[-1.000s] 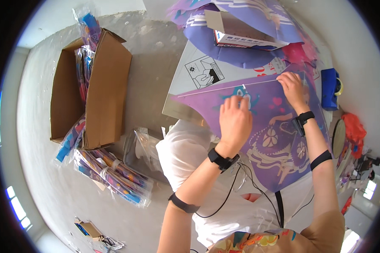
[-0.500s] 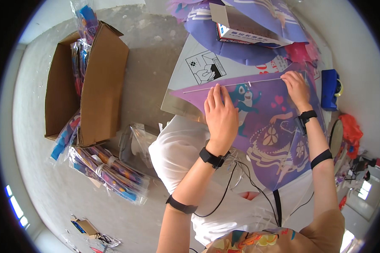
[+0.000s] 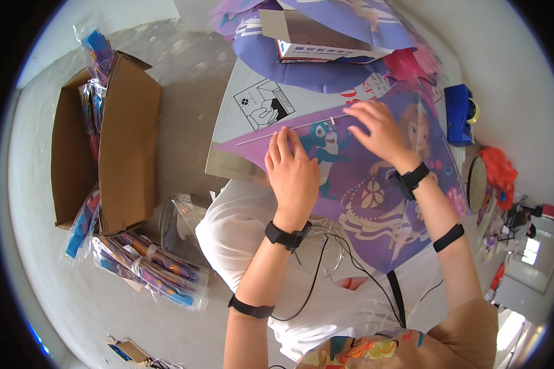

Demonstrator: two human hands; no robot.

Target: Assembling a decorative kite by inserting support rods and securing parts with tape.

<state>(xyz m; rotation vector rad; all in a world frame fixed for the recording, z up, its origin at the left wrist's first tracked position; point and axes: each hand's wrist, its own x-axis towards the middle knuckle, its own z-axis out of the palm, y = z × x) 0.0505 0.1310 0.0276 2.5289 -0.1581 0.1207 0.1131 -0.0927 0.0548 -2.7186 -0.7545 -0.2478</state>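
Note:
Across my lap and a printed white board (image 3: 228, 117) lies a purple kite sheet (image 3: 375, 227) with cartoon figures on it. A thin white rod (image 3: 256, 137) runs along its upper edge and carries a small white fitting (image 3: 332, 120). My left hand (image 3: 293, 178) rests with outstretched fingers, their tips on the rod near the sheet's left corner. Farther right, my right hand (image 3: 381, 132) has its fingers apart over the upper edge, just right of the fitting. Its fingertips are close to the rod; whether they touch it I cannot tell.
An open tape-dispenser carton (image 3: 332, 54) sits on more purple sheets (image 3: 301, 77) at the far side. A blue tape dispenser (image 3: 458, 114) stands to the right. On the left, a cardboard box (image 3: 129, 141) holds bagged bundles; more packed bundles (image 3: 154, 264) lie on the floor.
My right hand has left the rod's right end and moved left toward the small white fitting, its fingers spreading. My left hand stays on the rod. The whole view has shifted somewhat.

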